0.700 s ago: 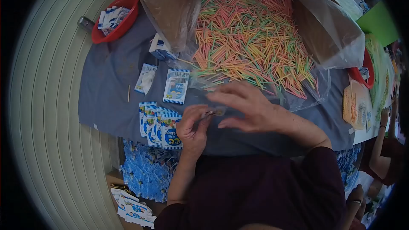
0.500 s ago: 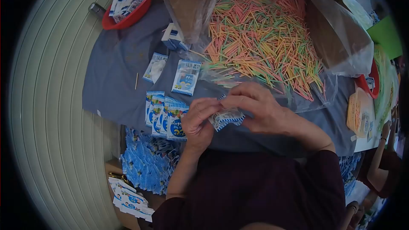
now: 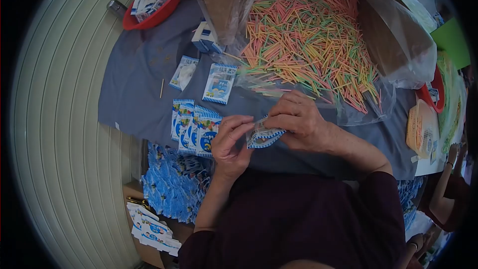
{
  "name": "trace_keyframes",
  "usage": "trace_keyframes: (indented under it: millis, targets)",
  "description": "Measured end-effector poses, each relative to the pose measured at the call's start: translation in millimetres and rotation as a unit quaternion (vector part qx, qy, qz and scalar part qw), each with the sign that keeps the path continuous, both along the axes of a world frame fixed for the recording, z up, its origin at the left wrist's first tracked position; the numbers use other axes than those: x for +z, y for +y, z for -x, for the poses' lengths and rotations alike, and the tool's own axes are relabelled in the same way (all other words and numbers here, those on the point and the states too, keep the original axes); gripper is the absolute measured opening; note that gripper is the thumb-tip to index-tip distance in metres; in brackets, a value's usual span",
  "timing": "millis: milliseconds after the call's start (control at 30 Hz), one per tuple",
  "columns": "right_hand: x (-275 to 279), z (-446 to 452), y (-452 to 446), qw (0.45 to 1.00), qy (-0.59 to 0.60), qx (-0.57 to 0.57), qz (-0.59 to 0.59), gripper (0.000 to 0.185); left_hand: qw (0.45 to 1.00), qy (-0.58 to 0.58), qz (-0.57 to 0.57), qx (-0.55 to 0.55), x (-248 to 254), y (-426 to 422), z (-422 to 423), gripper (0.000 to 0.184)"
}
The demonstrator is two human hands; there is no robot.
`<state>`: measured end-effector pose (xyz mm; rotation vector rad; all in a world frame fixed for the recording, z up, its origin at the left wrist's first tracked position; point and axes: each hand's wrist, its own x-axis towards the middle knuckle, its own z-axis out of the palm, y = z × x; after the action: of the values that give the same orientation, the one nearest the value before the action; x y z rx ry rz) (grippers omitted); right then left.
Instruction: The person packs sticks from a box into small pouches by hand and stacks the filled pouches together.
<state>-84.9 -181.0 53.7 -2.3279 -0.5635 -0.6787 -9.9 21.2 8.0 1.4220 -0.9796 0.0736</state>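
Observation:
A small blue-and-white printed packet (image 3: 264,135) is between my two hands above the front of the cloth-covered table. My right hand (image 3: 301,123) grips its right side, thumb below and fingers bent over the top. My left hand (image 3: 231,144) is curled at the packet's left edge, fingertips touching the upper left corner. The packet's lower edge bows outward; its contents cannot be made out. Left of my left hand lie several overlapping packets (image 3: 196,128) with blue round logos. Farther back are a flat packet (image 3: 219,83) and another with a whitish clear face (image 3: 184,73).
A plastic-lined box holds a heap of coloured sticks (image 3: 308,40). A red bowl (image 3: 172,10) of packets stands back left, near a small stack (image 3: 206,39). One stick (image 3: 162,88) lies on the cloth. Blue wrappers (image 3: 174,184) fill a container below. Another person's arm (image 3: 443,189) shows at right.
The packet has turned slightly and its lower edge now bulges. My left fingers have drawn back a little to the left, while my right hand keeps its grip. The view has shifted slightly.

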Motion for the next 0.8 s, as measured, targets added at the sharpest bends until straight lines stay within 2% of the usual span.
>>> trace_keyframes:
  millis: [67, 100, 167, 200, 233, 267, 300, 367, 400, 433, 467, 567, 633, 767, 800]
  targets:
    - [-0.3, 1.4, 0.8, 1.000, 0.012, 0.014, -0.016, 0.039, 0.997, -0.025, -0.071, 0.012, 0.8, -2.0, 0.5, 0.030]
    - [1.3, 1.0, 1.9, 1.000, 0.011, 0.008, -0.013, 0.039, 0.997, -0.027, -0.068, 0.005, 1.1, -3.2, 0.9, 0.030]
    - [6.4, 1.8, 1.5, 0.994, 0.049, 0.079, -0.051, 0.036, 0.999, 0.001, -0.043, -0.026, -0.1, -5.5, 6.3, 0.025]
    - [9.8, 4.3, -5.7, 0.995, 0.050, 0.069, -0.045, 0.036, 0.999, 0.027, -0.022, -0.020, -1.5, -6.2, 9.1, 0.025]
    - [14.0, 3.8, -15.6, 0.989, 0.110, 0.048, -0.083, 0.034, 0.999, 0.027, -0.018, -0.026, -6.9, -5.0, 10.6, 0.025]
    - [16.8, 0.4, -25.9, 0.978, 0.170, 0.032, -0.121, 0.033, 0.995, 0.104, 0.013, -0.007, -16.6, -1.7, 10.7, 0.025]
    - [17.0, -6.4, -41.4, 0.981, 0.143, -0.024, -0.127, 0.025, 0.983, 0.179, 0.044, 0.014, -24.9, 1.9, 8.7, 0.026]
    - [2.5, -22.0, -75.0, 0.962, 0.173, -0.188, -0.094, 0.013, 0.988, 0.150, 0.032, 0.029, -26.4, 4.0, 2.5, 0.029]
    - [-3.2, -29.3, -84.4, 0.963, 0.172, -0.188, -0.091, 0.013, 0.995, 0.097, 0.007, 0.021, -19.8, 2.5, 2.0, 0.029]
    - [-8.7, -35.4, -92.3, 0.956, 0.177, -0.231, 0.035, 0.011, 0.999, 0.044, -0.019, 0.011, -14.3, 0.3, 1.1, 0.029]
    - [-15.5, -39.1, -96.2, 0.933, 0.179, -0.270, 0.160, 0.013, 0.999, 0.043, -0.017, 0.011, -10.9, -3.6, 2.3, 0.029]
    - [-43.2, -50.1, -89.9, 0.921, 0.185, -0.267, 0.217, 0.016, 0.999, 0.050, -0.020, 0.006, -7.6, -13.8, 5.5, 0.030]
    - [-47.3, -55.2, -91.6, 0.917, 0.175, -0.279, 0.223, 0.015, 0.999, 0.039, -0.022, 0.005, -8.3, -15.6, 2.4, 0.023]
    - [-40.5, -57.6, -96.5, 0.906, 0.181, -0.307, 0.226, 0.013, 0.999, 0.020, -0.029, 0.016, -5.2, -11.4, -7.5, 0.024]
    - [-38.2, -55.4, -99.5, 0.916, 0.147, -0.304, 0.214, 0.010, 0.999, 0.001, -0.033, 0.026, -5.0, -10.5, -9.7, 0.025]
